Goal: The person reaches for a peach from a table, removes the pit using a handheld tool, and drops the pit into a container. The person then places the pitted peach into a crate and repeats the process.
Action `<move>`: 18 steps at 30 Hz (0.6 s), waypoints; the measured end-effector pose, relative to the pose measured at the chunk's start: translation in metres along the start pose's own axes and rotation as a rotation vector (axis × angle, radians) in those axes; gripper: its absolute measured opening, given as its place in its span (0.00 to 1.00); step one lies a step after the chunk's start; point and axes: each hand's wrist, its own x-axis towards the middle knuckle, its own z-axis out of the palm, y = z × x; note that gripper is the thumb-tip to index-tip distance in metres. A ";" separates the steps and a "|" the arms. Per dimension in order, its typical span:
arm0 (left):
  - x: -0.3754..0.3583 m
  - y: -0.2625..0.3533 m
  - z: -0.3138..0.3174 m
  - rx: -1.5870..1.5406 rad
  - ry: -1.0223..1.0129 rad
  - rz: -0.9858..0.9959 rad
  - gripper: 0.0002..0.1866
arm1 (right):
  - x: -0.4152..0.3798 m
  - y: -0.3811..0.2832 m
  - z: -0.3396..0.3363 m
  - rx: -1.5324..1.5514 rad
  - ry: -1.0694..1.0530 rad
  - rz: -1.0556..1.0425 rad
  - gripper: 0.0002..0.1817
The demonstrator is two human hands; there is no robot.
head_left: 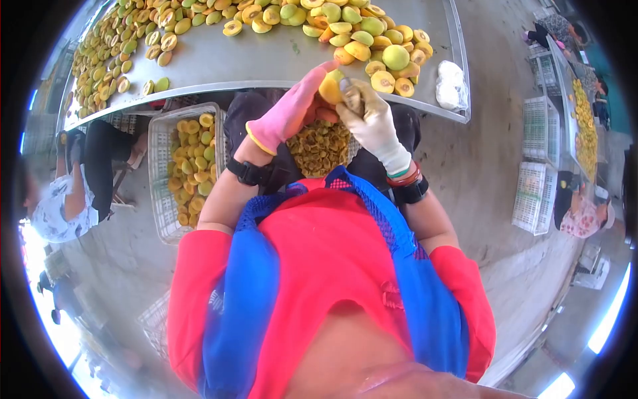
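Upper centre of the frame: the pink-gloved left hand [292, 110] cups a peach half [330, 86], soft and juicy, likely slippery; best cradled by its skin. The white-gloved right hand [372, 123] grips a small pitting tool [351, 93].

You are in a fruit processing hall. A long metal table [266, 63] carries heaps of halved fruit [372, 40], white plastic crates [163, 173] stand on the concrete floor [478, 166], and other workers [581, 209] sit at a second table [565, 73].
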 end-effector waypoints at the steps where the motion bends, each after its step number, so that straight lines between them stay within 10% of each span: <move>1: -0.003 -0.003 0.008 0.182 0.105 0.067 0.36 | -0.004 -0.004 0.000 -0.011 -0.030 -0.026 0.19; 8: -0.024 0.011 0.012 0.090 0.090 0.158 0.34 | -0.024 -0.016 -0.016 0.508 -0.058 0.482 0.08; 18: -0.032 0.011 0.012 0.355 0.037 0.169 0.36 | -0.024 -0.036 -0.011 -0.261 -0.158 0.021 0.09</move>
